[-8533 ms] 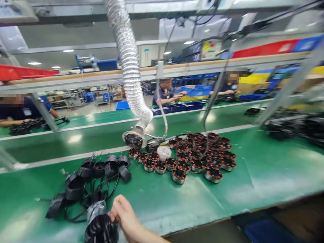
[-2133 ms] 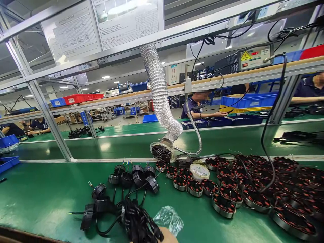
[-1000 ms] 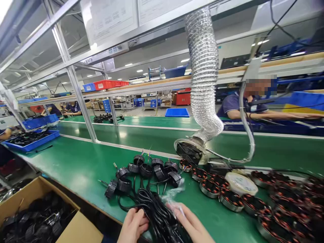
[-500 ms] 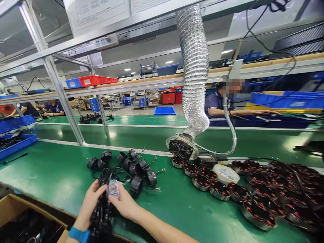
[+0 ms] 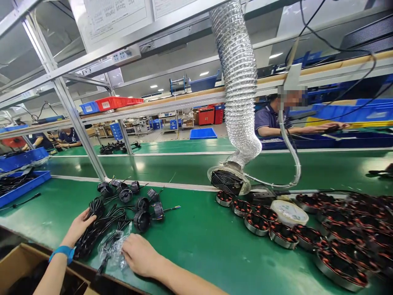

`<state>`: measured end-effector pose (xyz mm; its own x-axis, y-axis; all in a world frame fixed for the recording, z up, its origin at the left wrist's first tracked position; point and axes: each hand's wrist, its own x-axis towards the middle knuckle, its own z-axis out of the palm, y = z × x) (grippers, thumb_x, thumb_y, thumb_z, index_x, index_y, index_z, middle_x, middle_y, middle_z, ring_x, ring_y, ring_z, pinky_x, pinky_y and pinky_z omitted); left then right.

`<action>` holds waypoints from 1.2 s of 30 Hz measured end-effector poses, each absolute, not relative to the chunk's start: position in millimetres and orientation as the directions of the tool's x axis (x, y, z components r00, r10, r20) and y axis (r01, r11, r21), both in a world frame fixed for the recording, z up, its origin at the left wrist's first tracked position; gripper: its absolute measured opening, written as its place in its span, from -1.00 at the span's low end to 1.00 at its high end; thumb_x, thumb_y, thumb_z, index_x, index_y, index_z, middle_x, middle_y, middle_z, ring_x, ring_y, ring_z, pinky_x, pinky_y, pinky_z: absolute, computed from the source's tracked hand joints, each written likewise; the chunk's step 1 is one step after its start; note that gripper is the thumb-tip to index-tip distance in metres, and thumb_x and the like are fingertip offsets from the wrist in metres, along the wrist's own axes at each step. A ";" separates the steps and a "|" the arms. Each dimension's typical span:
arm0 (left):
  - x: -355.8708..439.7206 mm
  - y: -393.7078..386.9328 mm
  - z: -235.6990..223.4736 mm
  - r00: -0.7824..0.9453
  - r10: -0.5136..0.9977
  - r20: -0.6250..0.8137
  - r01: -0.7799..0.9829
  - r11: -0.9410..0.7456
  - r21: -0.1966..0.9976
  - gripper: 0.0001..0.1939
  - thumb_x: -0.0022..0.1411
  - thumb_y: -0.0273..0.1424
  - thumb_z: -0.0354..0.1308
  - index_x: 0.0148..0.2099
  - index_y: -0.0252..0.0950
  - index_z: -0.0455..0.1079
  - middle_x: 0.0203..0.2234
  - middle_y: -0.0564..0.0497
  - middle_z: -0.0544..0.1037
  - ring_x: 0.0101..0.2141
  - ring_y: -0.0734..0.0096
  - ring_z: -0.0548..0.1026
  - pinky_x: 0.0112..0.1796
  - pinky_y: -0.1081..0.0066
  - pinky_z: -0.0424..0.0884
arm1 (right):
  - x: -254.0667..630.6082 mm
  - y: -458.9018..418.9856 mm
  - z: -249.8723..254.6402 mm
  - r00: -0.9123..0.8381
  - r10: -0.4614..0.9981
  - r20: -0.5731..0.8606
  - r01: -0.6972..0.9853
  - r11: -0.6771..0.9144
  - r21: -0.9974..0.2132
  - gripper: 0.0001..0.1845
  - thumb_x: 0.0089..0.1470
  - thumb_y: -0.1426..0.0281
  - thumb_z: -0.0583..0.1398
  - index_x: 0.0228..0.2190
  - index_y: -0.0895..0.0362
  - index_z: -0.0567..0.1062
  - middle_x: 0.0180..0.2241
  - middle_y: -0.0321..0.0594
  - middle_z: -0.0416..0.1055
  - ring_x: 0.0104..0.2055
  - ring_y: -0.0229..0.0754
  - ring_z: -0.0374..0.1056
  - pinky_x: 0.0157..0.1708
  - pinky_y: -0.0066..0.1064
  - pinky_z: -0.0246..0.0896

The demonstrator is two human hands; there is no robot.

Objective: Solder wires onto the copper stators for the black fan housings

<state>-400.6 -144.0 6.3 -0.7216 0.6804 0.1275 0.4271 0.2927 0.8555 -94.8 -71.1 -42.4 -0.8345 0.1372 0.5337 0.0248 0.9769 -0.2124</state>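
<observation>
Hands now apart; half a second before they were together, clamped on the cable bundle with the bag between them. The left hand (image 5: 78, 227), blue band at the wrist, lies against the bundle of black cables (image 5: 95, 229), which now sits on the green bench (image 5: 196, 256) rather than being held up off it. The right hand (image 5: 139, 255) is on the near side, its fingertips on the edge of a clear plastic bag (image 5: 112, 250); whether it grips the bag I cannot tell. The bag lies on the bench by the near edge, between the hands, with black cable showing in or under it. Beyond the hands, black round connectors (image 5: 141, 220) trail coloured wire ends, spread in a looser line than before. To the right, rows of copper-wound stators (image 5: 256, 224) sit in metal rings. A cardboard box (image 5: 18, 262) of black parts stands below the bench edge at near left. A silver flexible duct (image 5: 239, 73) ends in a fan grille (image 5: 227, 182) above the bench. A co-worker (image 5: 270, 121) works at the next bench.
</observation>
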 end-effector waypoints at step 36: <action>23.9 -135.1 -27.5 -0.663 0.748 0.036 -0.193 -0.217 0.957 -0.39 0.08 0.16 0.14 -0.13 -0.29 0.50 -0.17 -0.18 0.58 -0.12 0.15 0.53 -0.13 0.36 0.48 | 84.6 -92.7 -4.0 -0.302 0.591 0.748 0.054 0.794 -0.606 -0.79 0.26 0.39 0.02 -0.16 0.09 0.42 -0.20 -0.11 0.40 -0.12 -0.11 0.31 -0.10 -0.27 0.25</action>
<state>23.9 -135.1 -27.5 -0.6630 0.7478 0.0360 -0.1927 -0.2170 0.9570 84.6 -92.7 -4.0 -0.3024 0.5910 0.7478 0.0541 0.7940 -0.6056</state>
